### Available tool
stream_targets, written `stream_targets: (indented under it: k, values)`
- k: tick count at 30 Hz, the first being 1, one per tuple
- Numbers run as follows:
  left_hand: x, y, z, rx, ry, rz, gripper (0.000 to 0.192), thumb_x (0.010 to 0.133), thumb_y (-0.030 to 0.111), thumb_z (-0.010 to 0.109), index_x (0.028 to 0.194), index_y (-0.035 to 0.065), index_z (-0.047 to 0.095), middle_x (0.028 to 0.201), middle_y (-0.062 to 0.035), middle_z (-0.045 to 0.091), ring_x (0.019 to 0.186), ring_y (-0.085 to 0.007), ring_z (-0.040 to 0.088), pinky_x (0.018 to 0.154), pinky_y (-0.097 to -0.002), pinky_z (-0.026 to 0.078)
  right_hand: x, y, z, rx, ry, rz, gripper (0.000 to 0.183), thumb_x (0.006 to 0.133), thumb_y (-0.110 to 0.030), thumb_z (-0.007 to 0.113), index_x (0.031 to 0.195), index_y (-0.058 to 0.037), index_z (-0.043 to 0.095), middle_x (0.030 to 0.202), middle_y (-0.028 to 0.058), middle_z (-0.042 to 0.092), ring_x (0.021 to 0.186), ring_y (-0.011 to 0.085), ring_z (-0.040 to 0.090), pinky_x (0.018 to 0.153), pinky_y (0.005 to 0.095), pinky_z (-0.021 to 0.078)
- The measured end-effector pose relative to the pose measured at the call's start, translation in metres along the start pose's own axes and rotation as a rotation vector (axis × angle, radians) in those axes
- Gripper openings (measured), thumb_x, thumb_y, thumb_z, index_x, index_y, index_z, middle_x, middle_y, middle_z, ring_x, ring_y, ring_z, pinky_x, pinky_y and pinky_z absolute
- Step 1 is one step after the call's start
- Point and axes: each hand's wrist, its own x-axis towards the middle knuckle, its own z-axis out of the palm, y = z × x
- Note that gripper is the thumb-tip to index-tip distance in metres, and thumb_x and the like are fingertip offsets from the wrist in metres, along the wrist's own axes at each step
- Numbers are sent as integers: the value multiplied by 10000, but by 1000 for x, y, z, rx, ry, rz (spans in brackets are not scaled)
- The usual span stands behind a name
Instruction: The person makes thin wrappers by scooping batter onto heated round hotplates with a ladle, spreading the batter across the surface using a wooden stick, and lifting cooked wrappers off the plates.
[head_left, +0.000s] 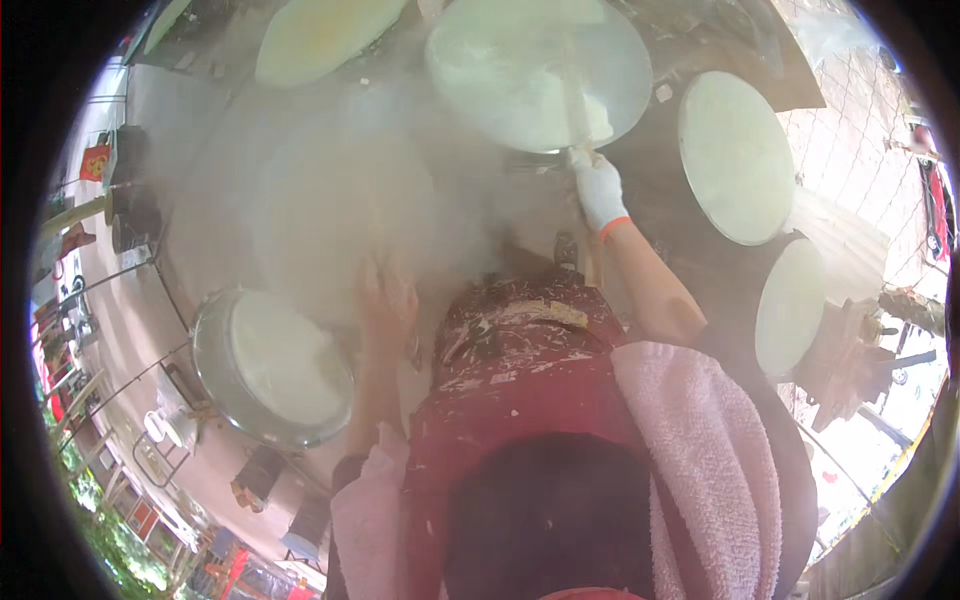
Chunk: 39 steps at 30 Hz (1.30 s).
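My right hand (598, 187), in a white glove with an orange cuff, grips the near end of a pale flat stick (574, 97). The stick reaches across a large round metal pan (495, 82) that carries a pale, shiny layer. Thick steam (352, 172) veils my left hand (386, 292); its fingers and anything in them are blurred. Below it to the left stands a round metal basin (206, 352) with whitish contents (281, 360). A dim, pale round shape shows through the steam beyond my left hand.
Pale round discs (735, 157) (789, 307) stand along the right, and a yellowish one (322, 37) lies at the upper left. A pink towel (705, 450) hangs over my red, splattered apron (525, 390). Wire mesh (855, 135) borders the right side. A white fan (169, 427) stands at lower left.
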Motion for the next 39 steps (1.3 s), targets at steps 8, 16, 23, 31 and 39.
stream_targets:
  k: [8, 16, 23, 31, 39]
  values:
    - [5, 76, -1, -259, 210, -232, 166, 951, 152, 502, 1017, 9, 556, 723, -42, 527, 645, -123, 517, 553, -218, 422, 7, 7, -60, -748, -22, -403, 372, 942, -369, 449, 989, -13, 545, 818, 277, 640, 810, 433, 628, 732, 517, 481]
    - [7, 172, 10, -930, 202, -457, 239, 965, 207, 513, 1007, -28, 532, 601, 15, 380, 412, -72, 339, 338, -207, 271, 11, 4, -102, -901, -388, -537, 397, 929, -403, 458, 963, -13, 524, 779, 271, 629, 778, 441, 621, 709, 516, 483]
    - [8, 200, 28, -903, 273, -418, 265, 966, 219, 503, 995, -43, 528, 610, 7, 396, 437, -84, 381, 321, -199, 269, 93, -29, -150, -819, -41, -551, 397, 940, -374, 436, 944, 10, 539, 789, 267, 638, 767, 432, 631, 687, 530, 492]
    - [16, 205, 32, -998, 272, -517, 257, 957, 201, 497, 989, -52, 531, 598, 1, 406, 413, -94, 379, 308, -214, 283, 63, 3, -145, -770, -138, -448, 533, 937, -339, 456, 1387, -68, 369, 817, 284, 630, 760, 432, 631, 666, 513, 482]
    - [1, 211, 39, -1003, 341, -584, 194, 971, 213, 508, 979, 19, 523, 625, 29, 403, 460, -51, 388, 344, -197, 276, 219, -141, -120, -1001, 25, -762, 519, 925, -433, 432, 1355, -146, 382, 910, 235, 662, 836, 384, 652, 727, 496, 506]
